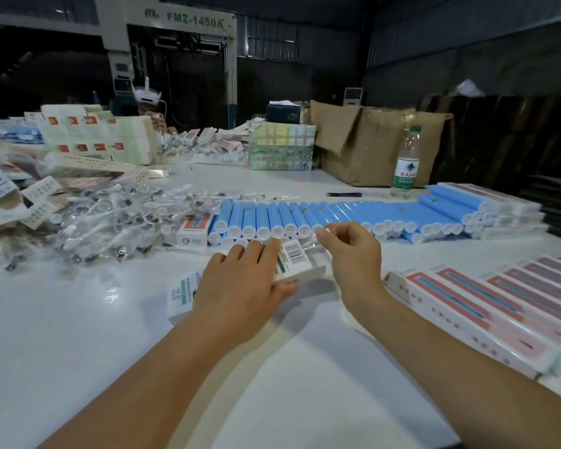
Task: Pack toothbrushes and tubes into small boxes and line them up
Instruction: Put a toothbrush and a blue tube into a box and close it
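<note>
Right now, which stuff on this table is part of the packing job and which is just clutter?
Job:
- small white barcode box, held by left hand
- clear-wrapped item, probably a toothbrush, pinched by right hand
- blue tubes with white caps
- heap of clear-wrapped toothbrushes
- row of packed pink-and-white boxes

Lying about:
- clear plastic water bottle
- brown cardboard carton
- small dark scissors

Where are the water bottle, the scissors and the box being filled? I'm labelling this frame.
water bottle [406, 163], head view, on its white and green label.
scissors [344, 194], head view, on the dark handles.
box [293, 254], head view, on the barcode panel beside the left hand [240, 286].
</note>
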Motion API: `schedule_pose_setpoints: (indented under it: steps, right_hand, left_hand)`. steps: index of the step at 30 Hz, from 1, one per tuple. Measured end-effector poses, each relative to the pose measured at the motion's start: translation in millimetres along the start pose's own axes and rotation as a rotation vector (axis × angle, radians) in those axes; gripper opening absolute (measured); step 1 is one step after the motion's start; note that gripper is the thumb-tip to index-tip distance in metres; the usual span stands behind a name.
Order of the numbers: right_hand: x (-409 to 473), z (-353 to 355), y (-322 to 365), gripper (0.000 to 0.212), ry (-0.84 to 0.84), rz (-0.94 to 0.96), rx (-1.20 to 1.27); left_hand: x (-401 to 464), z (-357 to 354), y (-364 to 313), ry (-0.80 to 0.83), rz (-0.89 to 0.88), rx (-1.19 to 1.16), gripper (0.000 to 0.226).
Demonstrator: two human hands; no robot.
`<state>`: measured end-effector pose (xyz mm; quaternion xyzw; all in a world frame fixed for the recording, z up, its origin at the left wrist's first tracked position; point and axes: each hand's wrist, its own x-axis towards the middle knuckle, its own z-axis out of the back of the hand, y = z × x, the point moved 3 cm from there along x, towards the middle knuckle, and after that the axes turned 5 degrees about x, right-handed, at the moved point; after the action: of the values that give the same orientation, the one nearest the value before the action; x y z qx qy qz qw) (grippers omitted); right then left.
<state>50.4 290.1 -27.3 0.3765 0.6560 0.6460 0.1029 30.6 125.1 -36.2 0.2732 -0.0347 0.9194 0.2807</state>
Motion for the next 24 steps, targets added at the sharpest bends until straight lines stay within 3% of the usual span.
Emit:
schedule_pose_setpoints:
  steps: [5,10,12,15,20,24]
  right_hand:
    - [-6,0,5,0.017,0.006,0.026,-0.079]
    - [-16,-4,13,0.016,0.063,0.171,-0.26]
    - [-18,-4,16,0.037,0.136,0.21,-0.29]
    - [-22,-5,18,0.045,0.244,0.228,-0.274]
    - [-22,6,27,0.02,0.099,0.287,-0.143]
    - [-28,-2,20,0.018,0.144,0.278,-0.215]
  left_hand:
    - [2,2,-3,-0.005,0.02,0.011,0.071]
    - [2,4,-7,-0.024,0.028,0.01,0.07]
    - [2,4,-5,-0.018,0.039,0.01,0.07]
    - [1,4,3,-0.013,0.078,0.021,0.068]
    - [2,5,11,-0.014,0.129,0.024,0.066]
    - [5,4,14,-0.016,0.158,0.047,0.065]
